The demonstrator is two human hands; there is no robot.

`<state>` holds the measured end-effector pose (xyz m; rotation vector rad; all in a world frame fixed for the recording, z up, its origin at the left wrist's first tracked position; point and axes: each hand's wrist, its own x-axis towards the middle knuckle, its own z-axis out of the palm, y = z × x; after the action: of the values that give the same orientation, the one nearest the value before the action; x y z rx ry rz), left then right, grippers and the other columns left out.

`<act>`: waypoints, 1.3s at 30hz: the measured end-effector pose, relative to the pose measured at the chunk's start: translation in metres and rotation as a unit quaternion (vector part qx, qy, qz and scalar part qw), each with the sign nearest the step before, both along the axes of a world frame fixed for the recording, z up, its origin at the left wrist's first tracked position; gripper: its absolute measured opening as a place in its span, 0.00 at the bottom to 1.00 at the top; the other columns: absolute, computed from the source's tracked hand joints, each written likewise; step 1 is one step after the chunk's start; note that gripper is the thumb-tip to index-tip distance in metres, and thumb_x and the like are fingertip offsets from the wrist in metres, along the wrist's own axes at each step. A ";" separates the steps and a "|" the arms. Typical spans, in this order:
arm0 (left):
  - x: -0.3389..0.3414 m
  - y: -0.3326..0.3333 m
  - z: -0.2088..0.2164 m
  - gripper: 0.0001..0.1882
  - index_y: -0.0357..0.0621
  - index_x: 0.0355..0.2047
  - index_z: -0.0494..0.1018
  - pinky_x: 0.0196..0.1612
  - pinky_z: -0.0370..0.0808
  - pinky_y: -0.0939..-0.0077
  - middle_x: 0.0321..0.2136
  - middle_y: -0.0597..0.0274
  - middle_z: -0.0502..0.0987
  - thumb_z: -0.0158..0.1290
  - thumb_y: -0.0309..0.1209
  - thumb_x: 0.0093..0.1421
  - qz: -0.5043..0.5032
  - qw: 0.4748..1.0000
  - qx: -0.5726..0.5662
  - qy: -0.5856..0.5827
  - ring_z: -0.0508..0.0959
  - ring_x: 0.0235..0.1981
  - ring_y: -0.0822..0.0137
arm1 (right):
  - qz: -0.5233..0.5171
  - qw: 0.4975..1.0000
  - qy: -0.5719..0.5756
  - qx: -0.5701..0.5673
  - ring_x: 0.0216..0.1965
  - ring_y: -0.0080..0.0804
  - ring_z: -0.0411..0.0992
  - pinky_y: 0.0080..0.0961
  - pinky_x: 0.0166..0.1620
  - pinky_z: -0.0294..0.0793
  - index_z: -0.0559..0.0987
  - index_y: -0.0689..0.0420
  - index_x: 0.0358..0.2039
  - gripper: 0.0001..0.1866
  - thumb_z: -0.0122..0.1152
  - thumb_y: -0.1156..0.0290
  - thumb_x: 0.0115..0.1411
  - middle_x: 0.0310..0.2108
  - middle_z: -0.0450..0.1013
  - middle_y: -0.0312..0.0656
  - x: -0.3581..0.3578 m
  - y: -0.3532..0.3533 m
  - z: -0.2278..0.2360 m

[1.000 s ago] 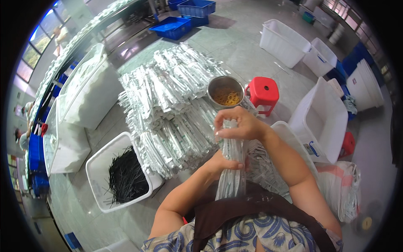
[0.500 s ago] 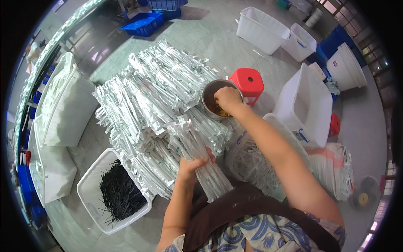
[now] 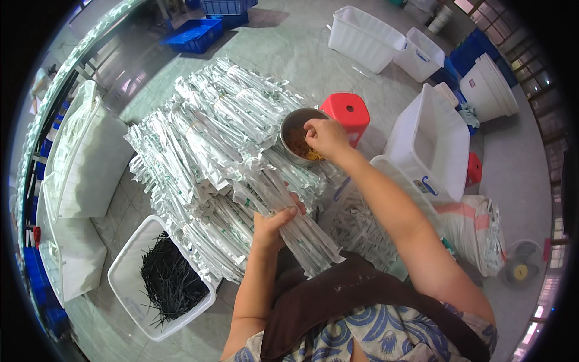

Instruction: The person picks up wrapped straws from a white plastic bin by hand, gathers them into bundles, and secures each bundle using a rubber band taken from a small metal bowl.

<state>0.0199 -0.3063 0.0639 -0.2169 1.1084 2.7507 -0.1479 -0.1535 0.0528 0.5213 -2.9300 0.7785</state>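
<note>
My left hand (image 3: 272, 229) is wrapped round a bundle of long slim packets (image 3: 309, 236) in clear-and-silver wrapping, held slanting before my apron. Just beyond it lies a big pile of similar packets (image 3: 202, 148). At the pile's right edge sits a round metal bowl (image 3: 284, 140) with small brown and yellow rings, like rubber bands (image 3: 312, 154), inside. Over the bowl's right rim my right hand (image 3: 330, 142) is closed in a pinch, its fingertips above the bowl's opening. Whatever the fingertips hold is too small to make out.
A red stool (image 3: 347, 108) stands against the bowl. Left of me, a white tub (image 3: 120, 265) holds thin black strips. On the right are a tub of clear scraps (image 3: 365, 235), a white bin (image 3: 431, 142) and a sack (image 3: 473, 232). Blue crates (image 3: 196, 36) lie farther off.
My right hand has risen from inside the bowl to above its rim. The left hand keeps its grip on the bundle. The whole view has shifted slightly.
</note>
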 end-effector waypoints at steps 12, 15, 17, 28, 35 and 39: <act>0.006 0.033 -0.001 0.24 0.35 0.39 0.66 0.33 0.71 0.74 0.31 0.60 0.71 0.56 0.26 0.38 -0.026 0.998 -0.054 0.025 0.73 0.30 0.68 | 0.117 0.933 -0.186 -0.286 0.28 0.18 0.70 0.16 0.31 0.69 0.74 0.65 0.34 0.13 0.59 0.77 0.45 0.27 0.73 0.38 0.114 0.020 0.070; 0.004 0.042 0.005 0.23 0.36 0.38 0.66 0.33 0.71 0.74 0.30 0.61 0.71 0.55 0.25 0.37 -0.051 0.996 -0.067 0.016 0.73 0.29 0.67 | 0.122 0.972 -0.047 -0.193 0.26 0.26 0.71 0.21 0.30 0.70 0.74 0.64 0.33 0.13 0.58 0.77 0.43 0.26 0.71 0.41 0.118 0.031 0.070; 0.004 0.046 0.007 0.24 0.37 0.38 0.66 0.32 0.71 0.72 0.29 0.60 0.71 0.56 0.25 0.36 -0.097 0.995 -0.033 0.016 0.73 0.29 0.66 | 0.150 0.982 0.027 -0.111 0.25 0.34 0.70 0.26 0.30 0.70 0.74 0.63 0.30 0.11 0.57 0.77 0.42 0.24 0.69 0.43 0.113 0.041 0.065; -0.002 0.064 -0.044 0.29 0.41 0.37 0.60 0.31 0.67 0.72 0.21 0.62 0.67 0.57 0.28 0.31 -0.308 0.910 0.264 0.080 0.71 0.22 0.65 | 0.058 0.796 -0.232 -0.556 0.23 0.28 0.65 0.27 0.32 0.69 0.67 0.64 0.17 0.06 0.46 0.82 0.49 0.22 0.68 0.37 0.160 0.108 0.032; -0.010 0.082 -0.040 0.26 0.40 0.33 0.59 0.31 0.68 0.71 0.21 0.61 0.67 0.56 0.28 0.31 -0.381 0.882 0.256 0.106 0.71 0.21 0.64 | 0.060 0.844 -0.061 -0.529 0.44 0.31 0.68 0.23 0.48 0.68 0.72 0.69 0.38 0.12 0.45 0.85 0.52 0.40 0.71 0.46 0.145 0.089 0.066; -0.007 0.091 -0.029 0.27 0.40 0.35 0.59 0.30 0.68 0.70 0.21 0.58 0.68 0.56 0.28 0.32 -0.382 0.895 0.216 0.076 0.71 0.21 0.62 | 0.108 0.871 -0.150 -0.456 0.52 0.30 0.62 0.22 0.51 0.66 0.62 0.63 0.53 0.28 0.58 0.79 0.51 0.54 0.60 0.45 0.131 0.111 0.065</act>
<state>0.0128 -0.2153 0.0352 0.4158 0.4202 2.2082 -0.0170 -0.0430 0.1176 0.6457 -2.2958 2.2378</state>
